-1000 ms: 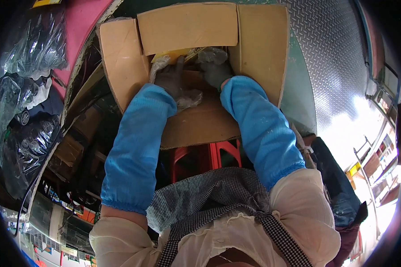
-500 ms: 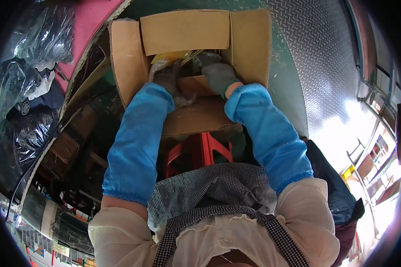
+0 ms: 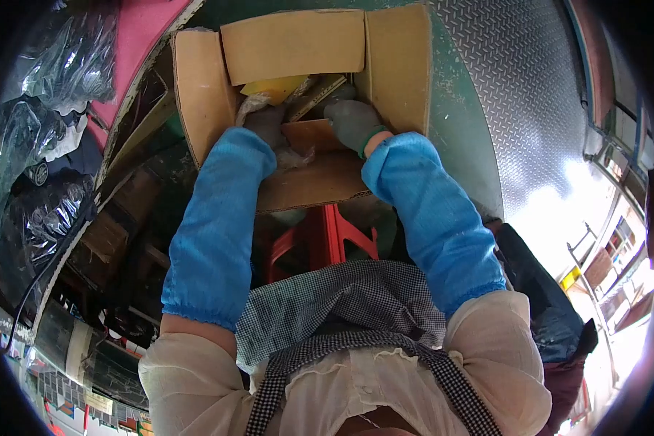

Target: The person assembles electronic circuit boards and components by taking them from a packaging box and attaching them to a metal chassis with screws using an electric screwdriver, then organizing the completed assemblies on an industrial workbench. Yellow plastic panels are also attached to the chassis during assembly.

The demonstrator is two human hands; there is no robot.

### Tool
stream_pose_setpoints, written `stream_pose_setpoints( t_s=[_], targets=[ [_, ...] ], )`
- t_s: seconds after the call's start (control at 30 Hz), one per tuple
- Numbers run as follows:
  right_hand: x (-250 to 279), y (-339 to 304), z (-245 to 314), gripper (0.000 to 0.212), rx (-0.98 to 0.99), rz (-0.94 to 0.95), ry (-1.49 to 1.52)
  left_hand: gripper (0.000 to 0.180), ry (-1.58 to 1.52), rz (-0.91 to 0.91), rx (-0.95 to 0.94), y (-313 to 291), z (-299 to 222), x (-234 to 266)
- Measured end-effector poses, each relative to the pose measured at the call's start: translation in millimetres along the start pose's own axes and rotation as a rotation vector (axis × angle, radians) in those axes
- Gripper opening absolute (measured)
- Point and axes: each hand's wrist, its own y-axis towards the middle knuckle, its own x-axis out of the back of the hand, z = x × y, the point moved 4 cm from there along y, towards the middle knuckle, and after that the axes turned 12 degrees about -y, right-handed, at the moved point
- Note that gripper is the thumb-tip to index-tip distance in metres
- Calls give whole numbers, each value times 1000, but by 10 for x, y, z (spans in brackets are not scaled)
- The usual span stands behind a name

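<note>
Both my arms, in blue sleeve covers, reach into an open cardboard box (image 3: 294, 47) with its flaps folded outward. My left hand (image 3: 267, 125), in a dark grey glove, is down at the left side beside crumpled clear plastic (image 3: 251, 106); its fingers are hidden. At the right side, my gloved right hand (image 3: 353, 120) is bent down into the box, fingertips out of sight. Between the hands lie a yellowish flat strip (image 3: 318, 97) set at a slant and a brown cardboard piece (image 3: 311, 134). A yellow sheet (image 3: 276, 88) shows near the far wall.
The box sits on a red plastic stool (image 3: 325, 236) in front of my checked apron. Dark plastic bags (image 3: 33, 145) lie on the left by a pink surface (image 3: 142, 36). A metal tread plate (image 3: 519, 87) covers the right, and cardboard pieces (image 3: 105, 236) stand at lower left.
The box appears slightly farther up and left in view. My hands have shifted a little inside it, and the slanted strip between them is more exposed.
</note>
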Motion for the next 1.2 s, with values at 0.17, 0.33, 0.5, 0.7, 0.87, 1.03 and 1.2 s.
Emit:
stream_pose_setpoints(
  t_s=[0.17,0.33,0.5,0.7,0.87,1.03,1.2],
  targets=[
    [1050,-79,-38,20,-114,-20,335,63,-870,-333,-272,-500,202,185],
    [1709,-609,228,28,-338,-176,1108,67,-1678,-532,-402,-1416,-273,497],
    [2032,-1058,1268,30,-315,-126,1707,57,-1987,-392,-610,-2618,-1125,666],
    [2306,-1707,2670,20,28,-332,1356,64,-1972,-759,-669,-4044,-1098,136],
    [2540,-2294,3763,28,399,-374,1081,51,-2016,-1199,-988,-5184,-843,-86],
    [2988,-2555,4423,37,620,-188,982,51,-2060,-1280,-1070,-6154,-466,-576],
    [3283,-2651,4902,47,656,136,1361,50,-1948,-1367,-865,-6641,-438,-1046]
  ],
)
